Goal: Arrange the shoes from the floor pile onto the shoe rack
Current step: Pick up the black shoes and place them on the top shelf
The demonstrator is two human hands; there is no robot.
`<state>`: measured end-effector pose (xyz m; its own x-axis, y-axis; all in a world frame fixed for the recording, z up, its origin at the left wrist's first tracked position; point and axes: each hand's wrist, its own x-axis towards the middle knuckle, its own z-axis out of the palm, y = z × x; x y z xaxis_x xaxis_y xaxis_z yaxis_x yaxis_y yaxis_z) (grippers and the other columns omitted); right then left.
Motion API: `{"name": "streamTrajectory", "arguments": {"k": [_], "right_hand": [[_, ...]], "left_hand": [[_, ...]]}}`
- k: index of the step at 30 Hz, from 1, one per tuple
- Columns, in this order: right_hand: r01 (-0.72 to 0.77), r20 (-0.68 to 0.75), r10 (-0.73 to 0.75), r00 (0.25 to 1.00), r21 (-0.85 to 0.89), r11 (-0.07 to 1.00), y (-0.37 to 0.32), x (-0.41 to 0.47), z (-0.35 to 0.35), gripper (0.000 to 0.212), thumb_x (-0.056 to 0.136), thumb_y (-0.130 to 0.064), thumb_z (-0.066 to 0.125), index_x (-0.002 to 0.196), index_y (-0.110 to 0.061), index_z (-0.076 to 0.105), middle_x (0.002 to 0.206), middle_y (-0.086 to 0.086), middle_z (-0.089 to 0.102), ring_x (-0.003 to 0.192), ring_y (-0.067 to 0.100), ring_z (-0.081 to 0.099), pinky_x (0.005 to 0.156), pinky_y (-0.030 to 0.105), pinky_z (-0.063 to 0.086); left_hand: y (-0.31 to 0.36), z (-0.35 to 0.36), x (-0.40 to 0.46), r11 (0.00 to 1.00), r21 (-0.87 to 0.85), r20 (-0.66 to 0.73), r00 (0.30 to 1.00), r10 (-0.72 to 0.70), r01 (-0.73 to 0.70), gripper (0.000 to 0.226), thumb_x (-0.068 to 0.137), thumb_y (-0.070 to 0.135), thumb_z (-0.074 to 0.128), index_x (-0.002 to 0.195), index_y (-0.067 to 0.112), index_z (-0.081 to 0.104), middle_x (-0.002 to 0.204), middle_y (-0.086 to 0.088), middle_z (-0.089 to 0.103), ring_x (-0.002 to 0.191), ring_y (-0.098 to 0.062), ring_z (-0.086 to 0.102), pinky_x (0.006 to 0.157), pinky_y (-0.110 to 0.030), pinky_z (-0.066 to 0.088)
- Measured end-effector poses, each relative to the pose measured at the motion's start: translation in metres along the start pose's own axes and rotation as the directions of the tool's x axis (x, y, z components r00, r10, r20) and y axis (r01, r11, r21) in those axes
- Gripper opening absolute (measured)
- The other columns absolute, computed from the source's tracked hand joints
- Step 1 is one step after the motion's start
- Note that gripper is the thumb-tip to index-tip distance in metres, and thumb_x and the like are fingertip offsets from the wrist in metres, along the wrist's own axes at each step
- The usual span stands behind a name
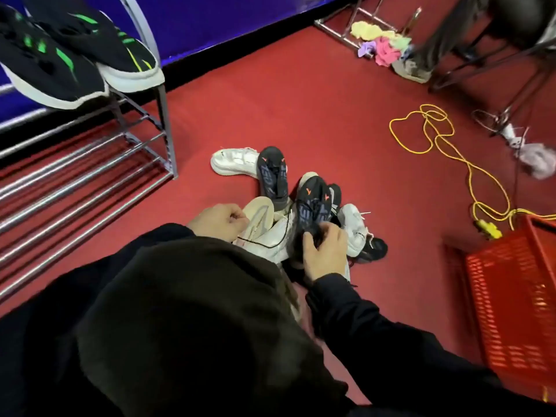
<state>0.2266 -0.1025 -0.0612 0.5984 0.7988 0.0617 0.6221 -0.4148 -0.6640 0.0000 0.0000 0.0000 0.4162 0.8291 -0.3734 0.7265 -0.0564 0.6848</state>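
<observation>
A pile of shoes lies on the red floor in front of me. My right hand (323,251) grips the near end of a dark sneaker (313,206) with orange marks. My left hand (219,221) is closed on that shoe's thin black lace (270,242), pulled out to the left. A second dark sneaker (272,176) lies just beyond, with a white sneaker (233,161) behind it and other white shoes (355,230) around my hands. On the left stands a metal shoe rack (90,164); a pair of black sneakers with green stripes (75,49) sits on its top shelf.
A red plastic basket (511,296) stands at the right. A yellow cord (469,167) loops across the floor beyond it. Coloured cloths (382,43) lie by a metal frame at the back, and dark chair legs (481,64) stand at the far right.
</observation>
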Motion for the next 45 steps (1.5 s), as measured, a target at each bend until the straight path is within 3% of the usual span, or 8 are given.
{"name": "streamTrajectory", "arguments": {"k": [6,11,15,18,26,33,41,45], "right_hand": [[-0.735,0.502,0.538,0.677,0.434,0.52,0.006,0.006,0.003,0.054,0.082,-0.039,0.076,0.114,-0.005,0.049,0.107,0.024,0.071,0.059,0.031,0.067,0.051,0.035,0.058],[-0.632,0.462,0.44,0.77,0.645,0.43,-0.023,-0.001,-0.011,0.025,0.096,-0.029,0.063,0.106,-0.014,0.045,0.072,0.015,0.062,0.049,0.024,0.058,0.045,0.028,0.048],[-0.556,0.565,0.148,0.812,0.67,0.491,-0.068,-0.019,-0.009,0.028,0.097,-0.029,0.062,0.123,-0.02,0.056,0.097,0.007,0.078,0.077,0.03,0.072,0.066,0.033,0.058],[-0.548,0.651,0.012,0.759,0.629,0.551,-0.097,-0.008,0.003,0.024,0.102,-0.03,0.051,0.117,-0.019,0.066,0.094,0.001,0.075,0.074,0.015,0.072,0.062,0.029,0.058],[-0.389,0.373,0.287,0.882,0.234,0.891,-0.07,0.139,0.093,0.034,0.089,-0.031,0.063,0.116,-0.011,0.06,0.109,0.011,0.066,0.103,0.03,0.061,0.091,0.035,0.045],[-0.533,0.444,0.519,0.73,-0.106,0.84,-0.04,0.185,0.148,0.058,0.088,-0.027,0.068,0.137,0.002,0.054,0.134,0.017,0.061,0.12,0.037,0.061,0.099,0.036,0.048],[-0.58,0.355,0.459,0.815,0.506,0.638,-0.083,0.174,0.106,0.053,0.069,-0.033,0.07,0.108,0.003,0.068,0.108,0.02,0.072,0.085,0.032,0.067,0.068,0.037,0.05],[-0.47,0.364,0.298,0.883,0.699,0.539,-0.099,0.15,0.058,0.041,0.062,-0.031,0.074,0.093,-0.005,0.073,0.098,0.018,0.076,0.095,0.036,0.073,0.093,0.054,0.056]], "left_hand": [[0.026,0.013,0.003,0.995,-0.101,0.085,0.996,0.025,-0.017,0.012,0.097,0.035,0.053,0.099,0.033,0.065,0.084,0.006,0.062,0.086,-0.022,0.063,0.084,-0.036,0.051],[0.017,0.001,-0.003,0.959,-0.28,0.002,0.999,-0.039,0.038,0.027,0.099,0.042,0.05,0.102,0.018,0.063,0.088,0.001,0.062,0.081,-0.02,0.061,0.077,-0.035,0.047],[0.025,-0.004,-0.011,0.856,-0.49,0.098,0.986,-0.135,0.166,0.063,0.09,0.061,0.058,0.133,0.016,0.052,0.128,-0.004,0.058,0.112,-0.022,0.062,0.097,-0.034,0.048],[0.028,-0.002,-0.012,0.615,-0.775,0.082,0.988,-0.132,0.147,0.016,0.098,0.024,0.063,0.111,0.018,0.058,0.127,-0.01,0.066,0.094,-0.017,0.072,0.076,-0.036,0.062],[-0.034,-0.017,-0.021,0.612,-0.786,-0.048,0.979,-0.198,0.085,0.025,0.097,0.008,0.06,0.108,0.028,0.054,0.099,0.003,0.072,0.076,-0.007,0.073,0.053,-0.027,0.058],[-0.06,-0.018,-0.02,0.658,-0.748,-0.079,0.972,-0.221,0.088,0.031,0.095,0.0,0.061,0.113,0.025,0.055,0.091,0.009,0.077,0.078,-0.005,0.071,0.053,-0.015,0.051],[-0.035,-0.043,-0.018,0.54,-0.835,-0.05,0.965,-0.258,0.102,0.021,0.1,0.003,0.054,0.117,0.016,0.054,0.098,-0.001,0.074,0.074,-0.011,0.073,0.06,-0.03,0.059],[-0.008,-0.07,-0.03,0.537,-0.843,-0.09,0.976,-0.2,0.032,0.019,0.1,0.009,0.055,0.116,0.019,0.056,0.105,0.0,0.074,0.086,-0.015,0.075,0.066,-0.038,0.062]]}}
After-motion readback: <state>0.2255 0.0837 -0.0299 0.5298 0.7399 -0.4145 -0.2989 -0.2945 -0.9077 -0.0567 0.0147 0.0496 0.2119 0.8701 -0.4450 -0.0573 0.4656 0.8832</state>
